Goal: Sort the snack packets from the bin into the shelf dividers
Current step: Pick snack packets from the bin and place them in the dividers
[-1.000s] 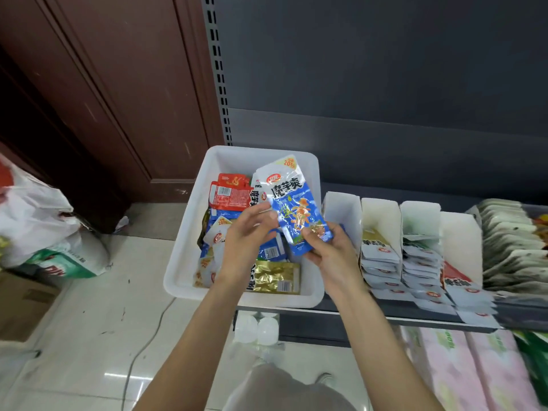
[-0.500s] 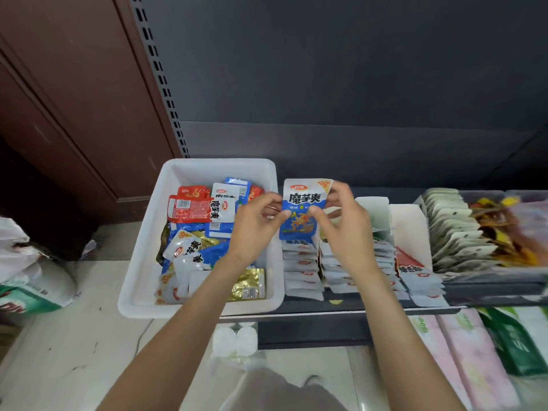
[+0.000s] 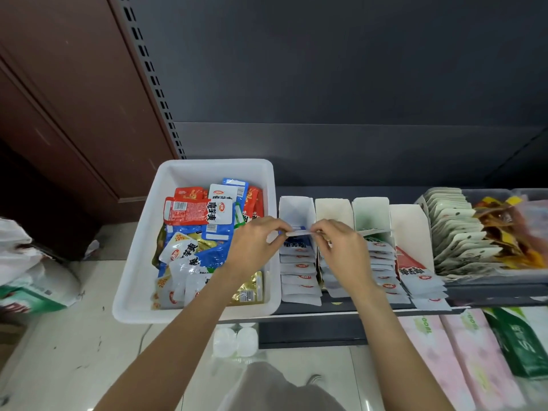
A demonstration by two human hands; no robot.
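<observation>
Over the leftmost divider on the shelf, just right of the white bin, we hold one blue snack packet between our two hands. We see it edge-on, like a thin strip, so it is tipped nearly flat and its long side runs left to right. Our left hand pinches its left end with fingertips and thumb, and our right hand pinches its right end the same way. Both hands are mostly closed around that small pinch, with the other fingers curled. Both are about as close to the slot, one on each side of it. Under the packet, more blue and white packets of the same kind lie stacked in that divider, stepping toward us. We think the packet should go straight down onto this stack. Many packets still wait in the bin, so the sorting is far from done.
</observation>
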